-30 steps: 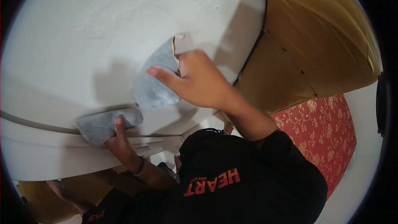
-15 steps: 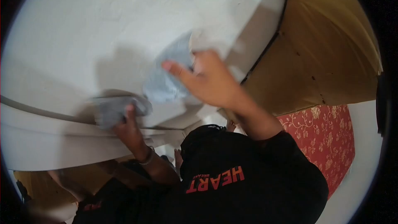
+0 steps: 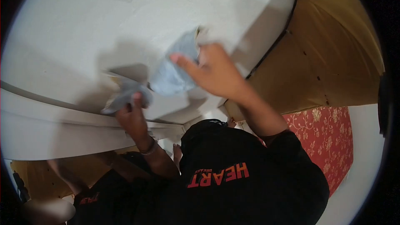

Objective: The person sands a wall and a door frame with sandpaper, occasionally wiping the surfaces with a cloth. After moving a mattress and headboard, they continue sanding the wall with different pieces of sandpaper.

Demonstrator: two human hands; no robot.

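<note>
My right hand [image 3: 221, 75] is closed on a light blue cloth piece [image 3: 175, 73], thumb across its front; the piece hangs down and to the left in front of the pale wall. Lower and to the left, my left hand [image 3: 134, 118] pinches a grey-blue cloth piece [image 3: 127, 96], its thumb pointing up. A pale, yellowish edge shows on the left side of this cloth. The two pieces come close to each other near the middle, and whether they touch I cannot tell. Motion blurs the fingertips of my right hand.
A white ledge [image 3: 62, 129] runs along the left. Below it, a mirror [image 3: 37, 179] reflects an arm and black clothing. At the right are a brown-yellow panel [image 3: 333, 50] with a dark edge and a red floral surface [image 3: 325, 141].
The left cloth has changed shape, spreading at its left side with its pale edge now showing. My left hand is slightly higher, and my right hand has shifted a little to the right.
</note>
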